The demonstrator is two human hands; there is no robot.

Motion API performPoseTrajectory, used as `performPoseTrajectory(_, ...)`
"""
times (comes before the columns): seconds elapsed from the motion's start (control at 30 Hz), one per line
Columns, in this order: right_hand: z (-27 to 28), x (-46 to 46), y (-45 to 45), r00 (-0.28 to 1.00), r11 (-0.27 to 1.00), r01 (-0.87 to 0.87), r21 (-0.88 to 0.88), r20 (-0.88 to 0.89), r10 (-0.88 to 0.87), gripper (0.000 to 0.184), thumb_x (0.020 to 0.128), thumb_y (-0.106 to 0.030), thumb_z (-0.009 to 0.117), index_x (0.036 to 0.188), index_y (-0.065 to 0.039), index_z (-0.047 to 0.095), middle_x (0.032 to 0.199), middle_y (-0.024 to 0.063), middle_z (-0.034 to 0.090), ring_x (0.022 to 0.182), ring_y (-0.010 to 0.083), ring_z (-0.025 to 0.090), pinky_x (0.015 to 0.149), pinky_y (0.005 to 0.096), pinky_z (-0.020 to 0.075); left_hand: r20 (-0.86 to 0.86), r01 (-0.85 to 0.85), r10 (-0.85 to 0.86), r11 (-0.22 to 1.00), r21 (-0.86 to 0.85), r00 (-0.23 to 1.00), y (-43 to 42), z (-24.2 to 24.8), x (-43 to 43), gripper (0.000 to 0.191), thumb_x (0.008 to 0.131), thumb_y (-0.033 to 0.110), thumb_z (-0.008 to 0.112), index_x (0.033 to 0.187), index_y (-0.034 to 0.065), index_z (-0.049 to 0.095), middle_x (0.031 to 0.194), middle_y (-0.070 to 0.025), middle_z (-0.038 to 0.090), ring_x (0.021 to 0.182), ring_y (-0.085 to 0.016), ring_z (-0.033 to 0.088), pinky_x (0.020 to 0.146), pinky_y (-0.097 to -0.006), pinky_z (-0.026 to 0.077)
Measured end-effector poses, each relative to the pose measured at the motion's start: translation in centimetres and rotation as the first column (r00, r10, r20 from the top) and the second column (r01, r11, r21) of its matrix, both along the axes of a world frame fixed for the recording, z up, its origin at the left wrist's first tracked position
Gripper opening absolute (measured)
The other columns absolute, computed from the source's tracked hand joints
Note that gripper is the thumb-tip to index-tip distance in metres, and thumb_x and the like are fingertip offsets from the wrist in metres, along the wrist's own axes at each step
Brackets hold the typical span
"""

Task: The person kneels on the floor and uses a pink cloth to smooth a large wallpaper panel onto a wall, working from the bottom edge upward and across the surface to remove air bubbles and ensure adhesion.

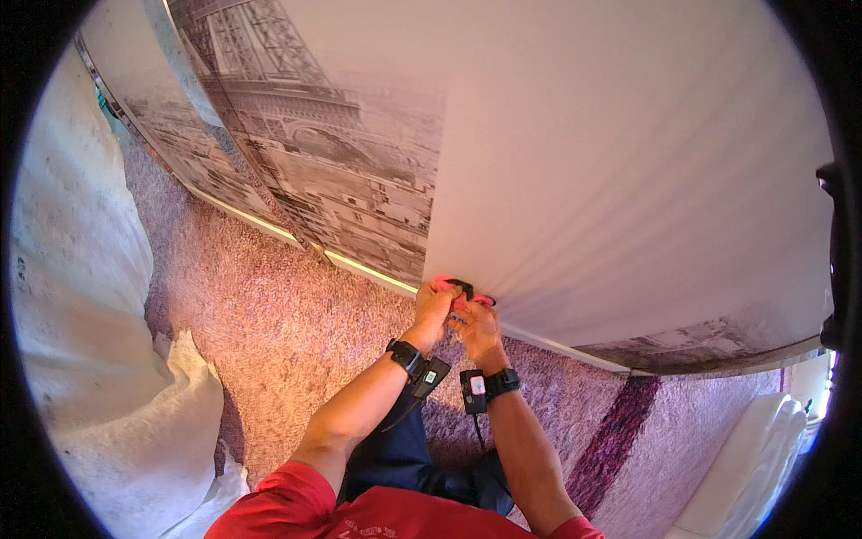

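Note:
Both my hands meet at the foot of a sliding door covered with a printed Eiffel Tower picture (337,155). My left hand (433,310) grips a small pink and black object (444,281); its exact kind is hard to make out. My right hand (478,325) holds the other end of it, fingers bent around its lower side. The object lies against the bottom corner of a broad white sheet or panel face (579,155). Faint creases fan out from there towards the upper right. Parts of the object are hidden behind my fingers.
A pale shaggy carpet (289,310) with a dark purple stripe (613,438) lies below. Whitish draped cloth (87,337) hangs at the left. At the lower right stands a white cushioned or plastic-covered item (741,465). A light bottom rail (370,271) edges the door.

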State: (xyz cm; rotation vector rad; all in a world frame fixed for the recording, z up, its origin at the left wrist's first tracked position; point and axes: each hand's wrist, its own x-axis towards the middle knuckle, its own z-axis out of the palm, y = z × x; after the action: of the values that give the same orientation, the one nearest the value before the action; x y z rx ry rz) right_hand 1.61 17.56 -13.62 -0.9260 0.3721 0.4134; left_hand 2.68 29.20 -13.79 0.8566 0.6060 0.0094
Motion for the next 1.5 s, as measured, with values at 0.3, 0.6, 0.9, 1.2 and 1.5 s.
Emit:
performPoseTrajectory(0.3,1.9,0.2,0.7,0.994,0.990,-0.037,-0.137,0.099,0.051,0.022,0.095,-0.022,0.066,0.114,-0.009,0.067,0.102,0.0024,0.070,0.093,0.0166,0.067,0.075,0.0316,0.0542,0.066,0.072,-0.085,0.982,0.176,0.994,1.4,1.3,-0.1,0.015,0.087,0.006,0.074,0.082,0.0061,0.060,0.074,-0.0013,0.060,0.064,-0.010,0.056,0.056,-0.0271,0.046)
performPoseTrajectory(0.6,11.0,0.0,1.8,0.893,0.945,0.130,-0.300,0.450,0.020,0.021,0.096,-0.018,0.068,0.109,-0.002,0.065,0.094,0.0005,0.067,0.085,0.0085,0.058,0.075,0.0275,0.0482,0.281,-0.010,-0.158,0.856,0.517,0.947,2.1,9.5,-0.1,0.015,0.091,0.015,0.072,0.088,0.0030,0.062,0.077,0.0023,0.058,0.069,-0.005,0.052,0.058,-0.0225,0.043)
performPoseTrajectory(0.9,20.3,0.3,2.8,0.708,0.910,0.304,-0.282,0.706,-0.018,0.014,0.098,-0.007,0.064,0.107,0.004,0.063,0.092,0.0037,0.067,0.078,0.0075,0.060,0.068,0.0249,0.0509,0.567,-0.275,-0.193,0.723,0.634,0.801,2.6,20.0,-0.6,0.016,0.096,0.014,0.068,0.096,-0.0004,0.063,0.083,0.0014,0.062,0.074,-0.004,0.053,0.063,-0.0222,0.046)
performPoseTrajectory(1.2,21.3,0.7,3.4,0.697,0.862,0.352,-0.365,0.717,0.019,0.014,0.098,-0.005,0.065,0.106,0.004,0.061,0.089,0.0061,0.068,0.074,0.0083,0.062,0.063,0.0252,0.0531,0.606,-0.526,-0.153,0.362,0.769,0.781,2.3,21.2,-0.1,0.024,0.087,0.017,0.077,0.095,-0.0001,0.062,0.079,-0.0153,0.064,0.067,-0.025,0.061,0.061,-0.0339,0.049)
performPoseTrajectory(1.5,31.6,1.9,4.0,0.453,0.855,0.461,-0.238,0.892,0.004,0.015,0.098,-0.003,0.063,0.109,0.002,0.054,0.086,0.0081,0.068,0.072,0.0093,0.064,0.061,0.0261,0.0539,0.816,-0.726,-0.150,0.387,0.569,0.559,3.0,32.1,1.9,0.031,0.084,0.014,0.079,0.108,0.0021,0.064,0.095,-0.0190,0.068,0.078,-0.035,0.068,0.069,-0.0405,0.054)
